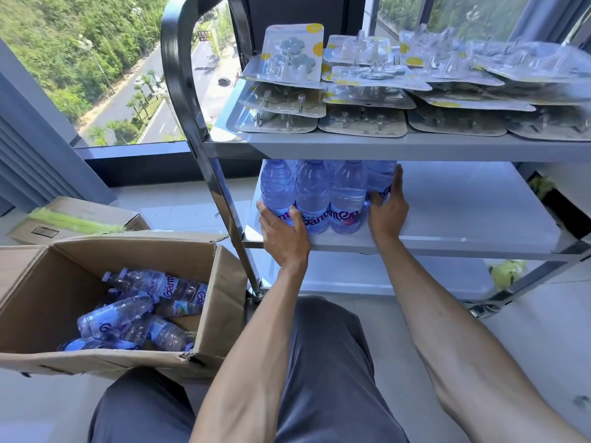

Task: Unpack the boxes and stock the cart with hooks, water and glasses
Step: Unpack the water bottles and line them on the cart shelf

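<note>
**Bracketing bottles on the middle shelf**

Standing upright, caps up under the top shelf [396, 148], a tight cluster of bottles [313, 196] sat at the left end of the cart's middle shelf [463, 215]. The left hand [284, 235] lay against the cluster's near-left side, fingers fairly straight and touching the labels. The right hand [388, 206] pressed the cluster's right side, fingers extended upward along the end bottle, thumb on its label. Neither hand was wrapped round a bottle. More bottles lay on their sides, pointing various ways, in the open box [220, 282] at left. Hook packs [361, 123] covered the top shelf.
</note>
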Available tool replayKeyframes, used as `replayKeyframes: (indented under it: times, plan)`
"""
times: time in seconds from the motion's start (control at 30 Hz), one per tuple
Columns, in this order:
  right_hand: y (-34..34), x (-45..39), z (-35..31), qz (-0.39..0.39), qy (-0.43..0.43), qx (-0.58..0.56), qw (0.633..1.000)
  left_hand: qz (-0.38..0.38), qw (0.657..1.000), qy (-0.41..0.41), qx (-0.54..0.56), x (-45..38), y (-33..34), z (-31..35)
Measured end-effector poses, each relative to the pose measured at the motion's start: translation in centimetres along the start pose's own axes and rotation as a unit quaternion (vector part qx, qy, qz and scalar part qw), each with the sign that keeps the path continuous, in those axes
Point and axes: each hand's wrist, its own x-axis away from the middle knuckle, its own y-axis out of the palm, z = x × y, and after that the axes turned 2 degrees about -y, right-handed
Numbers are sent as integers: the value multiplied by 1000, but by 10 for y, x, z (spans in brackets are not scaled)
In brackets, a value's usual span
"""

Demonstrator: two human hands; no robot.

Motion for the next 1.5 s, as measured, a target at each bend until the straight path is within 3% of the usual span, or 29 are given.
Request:
replayKeyframes:
  times: [0.33,0.6,0.73,0.83,0.97,1.13,1.2,1.33,1.5]
  plan:
    - [10,24,-8,-42,123,2,991,-11,1000,1,4,-1,-4,-1]
    - [8,97,-35,103,39,65,992,-116,989,-16,90,-5,-20,-12]
    - [21,142,-54,95,-28,74,992,-49,990,6,135,-1,-59,-40]
    - [41,169,-66,71,4,67,995,21,991,45,123,-7,-96,-74]
    - [83,205,-94,-26,10,-12,1000,111,992,-10,53,-37,-145,-127]
    - [151,251,-135,-234,-57,-42,970,129,978,-156,-50,-73,-194,-187]
    - [180,266,-145,-324,-62,-7,944,100,969,-215,-73,-81,-204,-208]
    - [225,286,-150,-460,-95,131,873,-27,936,-326,-128,-96,-205,-238]
    - [237,300,-139,-473,-207,307,799,-126,912,-342,-189,-120,-204,-255]
